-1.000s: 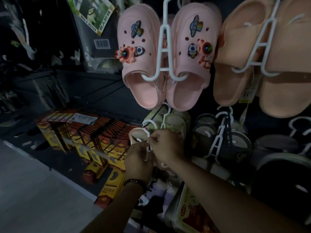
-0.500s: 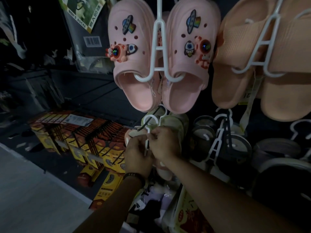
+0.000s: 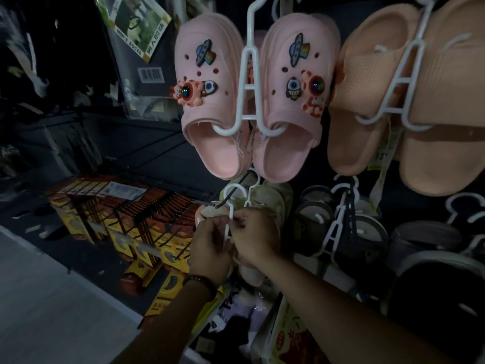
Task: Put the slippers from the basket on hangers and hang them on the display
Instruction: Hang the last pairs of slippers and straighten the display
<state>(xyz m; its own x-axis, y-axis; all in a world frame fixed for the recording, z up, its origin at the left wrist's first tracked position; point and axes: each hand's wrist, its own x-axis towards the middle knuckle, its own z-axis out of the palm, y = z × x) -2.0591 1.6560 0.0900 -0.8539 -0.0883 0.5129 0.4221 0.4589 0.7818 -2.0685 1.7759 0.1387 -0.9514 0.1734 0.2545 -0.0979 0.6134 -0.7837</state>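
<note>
2 hands in view, both up at the lower row. My left hand (image 3: 210, 248), 1 dark wristband (image 3: 202, 281) on it, and my right hand (image 3: 253, 237) both pinch the stem of 1 white hanger (image 3: 231, 213), fingertips nearly touching each other. Its hook sits at 1 black peg (image 3: 227, 203); can't tell if it's seated. The pale pink slippers (image 3: 207, 214) on it are mostly hidden behind my hands: 1 toe shows left of my left hand, 1 bit below my right wrist, so no full count. Above: 2 pink clogs (image 3: 210, 106) w/ charms on 1 upper hanger (image 3: 249, 82). Just beside them to the right, 2 peach slides (image 3: 367, 95) on 1 more hanger, right one cut off by the frame. Behind my hands there's a greenish pair (image 3: 273, 203), partly covered. Further right are grey slippers (image 3: 372, 235), too dark to count. Left: rows of yellow boxes (image 3: 147, 232), too many and too blurry to count. The bottom is a dark jumble, unreadable.
</note>
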